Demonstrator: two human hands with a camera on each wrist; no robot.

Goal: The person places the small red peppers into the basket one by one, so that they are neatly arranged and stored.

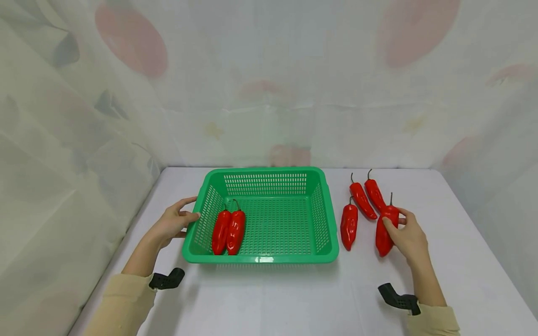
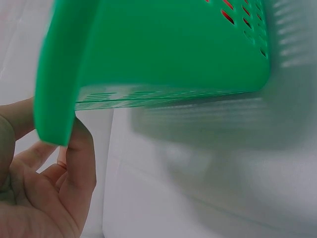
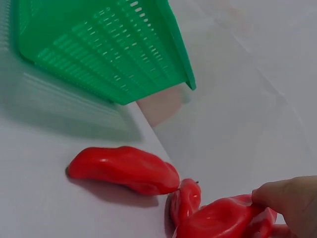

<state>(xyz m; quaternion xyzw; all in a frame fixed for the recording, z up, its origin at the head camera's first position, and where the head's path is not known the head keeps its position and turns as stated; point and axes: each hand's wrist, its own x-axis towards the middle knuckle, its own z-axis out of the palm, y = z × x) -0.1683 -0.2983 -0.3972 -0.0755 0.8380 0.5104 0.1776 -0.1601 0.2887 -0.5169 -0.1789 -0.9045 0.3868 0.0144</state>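
A green plastic basket (image 1: 260, 259) stands on the white table, with two red peppers (image 1: 236, 232) lying side by side at its left end. My left hand (image 1: 172, 221) grips the basket's left rim, thumb above and fingers beneath, as the left wrist view shows. To the right of the basket, my right hand (image 1: 409, 235) pinches a red pepper (image 1: 384, 235) between thumb and fingers. Close by lie three more: one pepper (image 1: 349, 226) nearest the basket, another pepper (image 1: 362, 200) behind it, and a third pepper (image 1: 375, 193) partly hidden by the pinched one.
The white table (image 1: 294, 298) meets a patterned cloth backdrop (image 1: 269, 116) at its far edge. Similar cloth hangs along both sides. Black wrist mounts (image 1: 399, 298) sit on both forearms.
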